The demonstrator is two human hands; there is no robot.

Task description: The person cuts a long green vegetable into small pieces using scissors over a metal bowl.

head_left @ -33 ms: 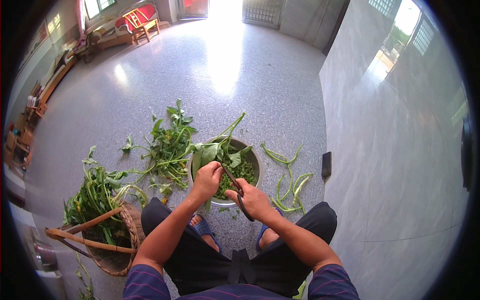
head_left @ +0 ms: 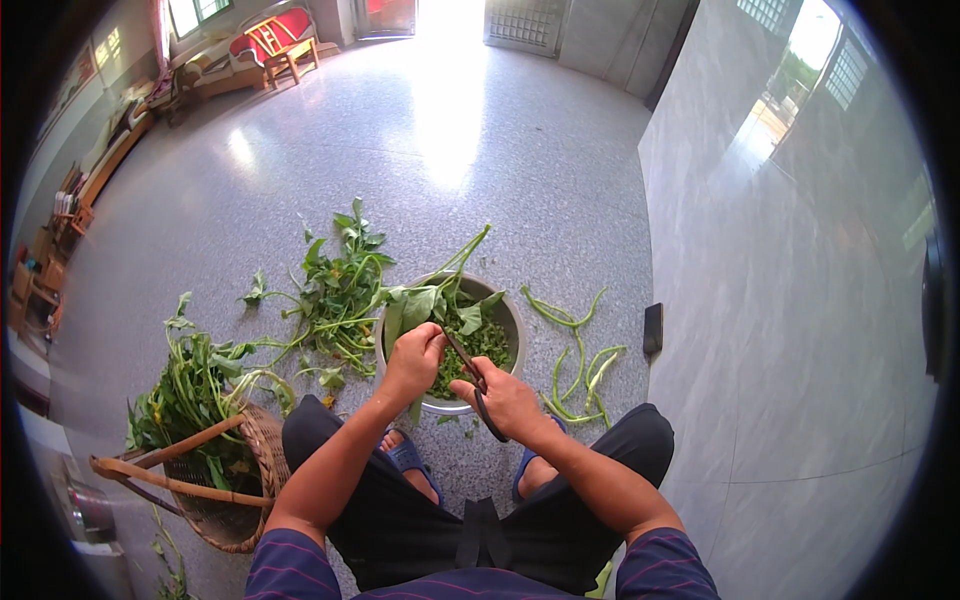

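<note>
Over a metal bowl (head_left: pixel 514 335) of chopped greens (head_left: pixel 460 365), my left hand (head_left: pixel 415 355) pinches leafy green stems (head_left: pixel 420 300), whose ends reach up past the far rim. My right hand (head_left: pixel 500 400) grips dark scissors (head_left: pixel 462 355), their blades at my left fingers. A heap of leafy stems (head_left: pixel 335 280) lies on the floor left of the bowl. Bare stalks (head_left: pixel 560 320) lie to its right. At the lower left a wicker basket (head_left: pixel 265 450) with cane handles holds more greens (head_left: pixel 190 400).
Speckled floor (head_left: pixel 520 170) surrounds me. A dark flat object (head_left: pixel 653 328) lies at the edge of a glossy grey marble surface (head_left: pixel 780 350) on the right. A chair (head_left: pixel 285 55) and red-backed seating stand at the back left, beside a bright doorway (head_left: pixel 450 25). My sandalled feet flank the bowl's near side.
</note>
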